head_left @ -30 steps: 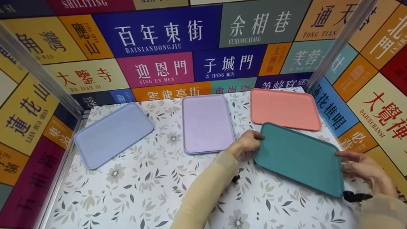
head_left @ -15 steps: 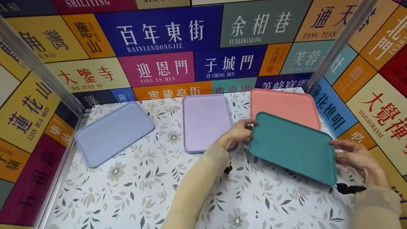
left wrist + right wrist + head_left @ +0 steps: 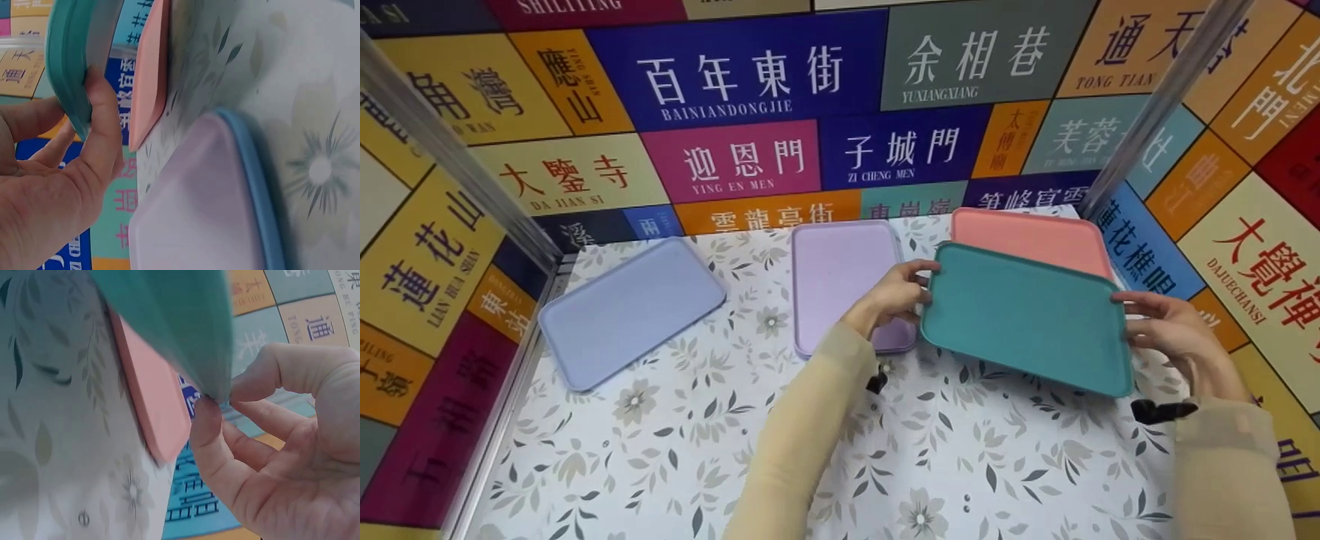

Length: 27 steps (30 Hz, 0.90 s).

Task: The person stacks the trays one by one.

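Note:
A teal rectangular tray is held up off the table between my two hands. My left hand pinches its left short edge, thumb and fingers on either side of the rim in the left wrist view. At the opposite short edge, my right hand pinches the rim near a corner. Behind and below the teal tray lies a coral pink tray, its near part covered in the head view. Close under my left hand is a lilac tray, stacked on a blue one whose edge peeks out.
A periwinkle blue tray lies slanted at the table's left. The table has a white floral cover. Panels with colourful lettered signs stand at the back and both sides, joined by metal corner posts.
Both hands have carried the teal tray up, away from me and somewhat to the left. It now overlaps more of the coral tray, and my left hand overlaps the lilac tray.

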Each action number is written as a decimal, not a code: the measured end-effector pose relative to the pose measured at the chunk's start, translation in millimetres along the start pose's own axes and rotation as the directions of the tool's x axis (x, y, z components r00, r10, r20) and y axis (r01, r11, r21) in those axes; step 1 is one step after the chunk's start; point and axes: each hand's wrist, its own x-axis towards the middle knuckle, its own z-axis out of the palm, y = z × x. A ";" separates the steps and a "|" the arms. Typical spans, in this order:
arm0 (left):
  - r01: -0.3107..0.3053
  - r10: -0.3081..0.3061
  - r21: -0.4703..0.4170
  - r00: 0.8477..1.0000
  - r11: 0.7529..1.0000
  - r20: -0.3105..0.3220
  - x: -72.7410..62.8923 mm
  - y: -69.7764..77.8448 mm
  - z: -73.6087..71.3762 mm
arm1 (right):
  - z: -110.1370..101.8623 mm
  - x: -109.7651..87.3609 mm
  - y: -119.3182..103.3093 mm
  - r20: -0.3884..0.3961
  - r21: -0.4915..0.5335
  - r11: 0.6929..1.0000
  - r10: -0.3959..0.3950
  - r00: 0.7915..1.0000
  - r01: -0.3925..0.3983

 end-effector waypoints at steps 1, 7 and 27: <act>-0.003 0.003 -0.002 1.000 1.000 -0.002 -0.8 1.0 -3.1 | 1.3 2.0 -2.1 -0.003 -0.008 1.000 -0.004 1.000 0.004; -0.016 0.015 -0.025 0.999 1.000 -0.029 -5.5 5.1 -20.5 | 10.1 13.4 -13.2 -0.005 0.049 0.998 -0.026 1.000 0.026; -0.137 0.084 -0.217 0.968 0.966 -0.238 -14.6 -9.9 -63.0 | 58.7 24.9 -45.7 -0.160 0.560 0.814 -0.080 0.984 0.158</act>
